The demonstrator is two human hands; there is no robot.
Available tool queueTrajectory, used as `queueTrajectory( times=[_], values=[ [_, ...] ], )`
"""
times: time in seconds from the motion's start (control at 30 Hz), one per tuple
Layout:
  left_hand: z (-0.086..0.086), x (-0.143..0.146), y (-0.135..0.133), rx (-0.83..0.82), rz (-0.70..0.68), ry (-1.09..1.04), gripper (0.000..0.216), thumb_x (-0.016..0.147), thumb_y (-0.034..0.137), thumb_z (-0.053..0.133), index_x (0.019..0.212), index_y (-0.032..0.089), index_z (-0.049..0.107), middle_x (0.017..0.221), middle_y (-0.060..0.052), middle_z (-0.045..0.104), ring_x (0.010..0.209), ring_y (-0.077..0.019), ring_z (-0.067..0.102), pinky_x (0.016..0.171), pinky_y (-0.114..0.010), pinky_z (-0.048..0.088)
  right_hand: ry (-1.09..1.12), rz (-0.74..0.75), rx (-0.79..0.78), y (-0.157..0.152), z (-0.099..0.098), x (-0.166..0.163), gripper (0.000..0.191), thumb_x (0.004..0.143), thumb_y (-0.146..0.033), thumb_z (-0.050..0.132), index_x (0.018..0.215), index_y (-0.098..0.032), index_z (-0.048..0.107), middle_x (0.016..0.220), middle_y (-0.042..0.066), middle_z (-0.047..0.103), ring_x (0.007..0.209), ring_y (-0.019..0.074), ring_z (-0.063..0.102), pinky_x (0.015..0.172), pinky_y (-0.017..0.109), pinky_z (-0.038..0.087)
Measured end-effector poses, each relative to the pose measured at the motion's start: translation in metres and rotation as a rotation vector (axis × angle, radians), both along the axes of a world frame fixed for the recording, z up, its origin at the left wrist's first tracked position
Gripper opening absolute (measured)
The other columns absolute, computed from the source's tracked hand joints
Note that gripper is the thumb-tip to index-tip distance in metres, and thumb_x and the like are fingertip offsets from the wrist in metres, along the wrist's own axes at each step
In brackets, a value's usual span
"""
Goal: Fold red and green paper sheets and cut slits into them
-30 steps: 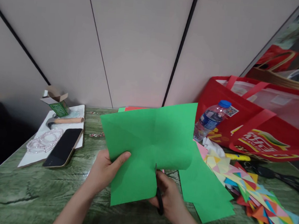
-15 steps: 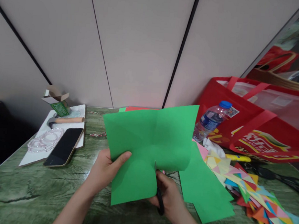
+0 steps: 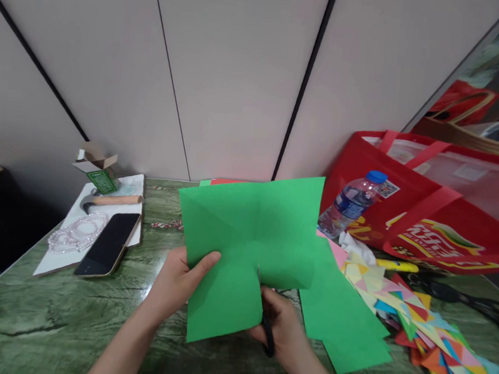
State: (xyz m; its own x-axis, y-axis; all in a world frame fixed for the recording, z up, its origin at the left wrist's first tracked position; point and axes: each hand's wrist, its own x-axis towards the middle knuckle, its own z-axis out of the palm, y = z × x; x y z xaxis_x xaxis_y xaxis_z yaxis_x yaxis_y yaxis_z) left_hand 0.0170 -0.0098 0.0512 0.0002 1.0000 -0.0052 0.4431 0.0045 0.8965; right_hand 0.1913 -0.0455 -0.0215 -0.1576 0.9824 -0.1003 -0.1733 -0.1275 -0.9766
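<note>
My left hand pinches the left edge of a creased green paper sheet, holding it up above the green marbled table. Thumb lies on the front of the sheet, fingers are behind it. My right hand is closed round black-handled scissors, whose blade runs up into a slit at the sheet's lower middle. More green paper lies flat on the table just to the right of that hand.
A white tray at the left holds a phone, a bead bracelet, a hammer and a small open box. At the right are a water bottle, a red bag, coloured paper pieces and other scissors.
The green sheet has shifted slightly to the right and turned a little in my left hand. The scissors' blade stays in the slit; both hands have barely moved.
</note>
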Motion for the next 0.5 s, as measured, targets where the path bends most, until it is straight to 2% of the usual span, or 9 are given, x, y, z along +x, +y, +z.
queueTrajectory(
  times=[0.2,0.37,0.5],
  values=[
    [0.001,0.001,0.0,0.01,0.001,0.01,0.03,0.071,0.042,0.055,0.07,0.014,0.065,0.073,-0.005,0.067,0.063,-0.0172,0.058,0.052,-0.024,0.046,0.084,0.033,-0.078,0.001,0.003,-0.001,0.02,0.046,-0.015,0.07,0.061,-0.017,0.056,0.052,-0.006,0.049,0.046,0.0065,0.038,0.041,0.017,0.031],
    [0.001,0.001,0.0,0.001,0.007,0.015,0.032,0.071,0.045,0.055,0.07,0.014,0.065,0.071,-0.005,0.066,0.062,-0.0177,0.057,0.052,-0.025,0.047,0.15,0.031,-0.179,0.002,0.009,-0.004,0.019,0.05,-0.027,0.068,0.055,-0.017,0.053,0.044,-0.007,0.042,0.04,0.0056,0.033,0.036,0.018,0.025],
    [0.002,0.001,0.0,-0.01,0.005,0.008,0.033,0.071,0.045,0.054,0.069,0.013,0.064,0.071,-0.005,0.065,0.061,-0.017,0.057,0.052,-0.025,0.047,0.156,0.028,-0.209,0.002,0.015,-0.004,0.021,0.05,-0.031,0.067,0.055,-0.018,0.052,0.043,-0.007,0.042,0.038,0.0055,0.034,0.035,0.018,0.026]
  ],
)
